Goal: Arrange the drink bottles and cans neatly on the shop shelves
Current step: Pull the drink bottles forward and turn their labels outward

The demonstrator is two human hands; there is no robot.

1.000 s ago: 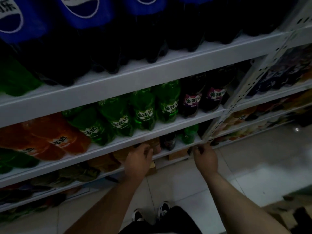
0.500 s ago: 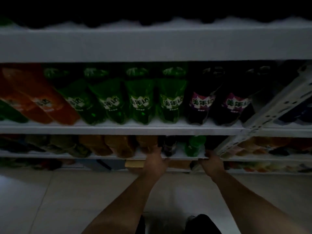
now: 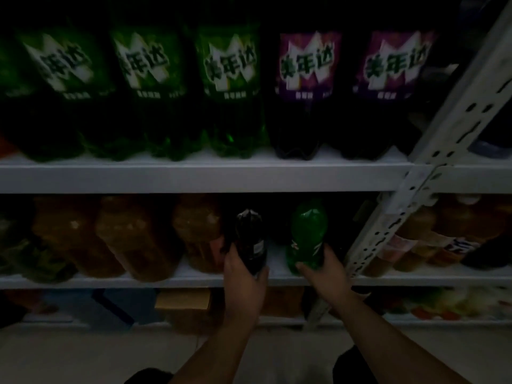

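Observation:
The scene is dim. My left hand (image 3: 243, 275) grips the base of a small dark bottle (image 3: 250, 234) at the front edge of the lower white shelf (image 3: 138, 279). My right hand (image 3: 322, 273) grips the base of a small green bottle (image 3: 307, 231) just to its right on the same shelf. Both bottles tilt with their tops pointing back under the shelf above. Large amber bottles (image 3: 133, 236) stand to the left of the dark bottle.
The upper white shelf (image 3: 194, 176) carries big green-labelled bottles (image 3: 227, 87) and purple-labelled dark bottles (image 3: 307, 90). A perforated white upright (image 3: 415, 184) slants down on the right, with more bottles (image 3: 415, 239) beyond it. A cardboard box (image 3: 184, 302) sits on the bottom level above pale floor.
The view has dropped and moved much closer to the lower shelves. Both hands, earlier at the shelf edge, now each hold a small bottle.

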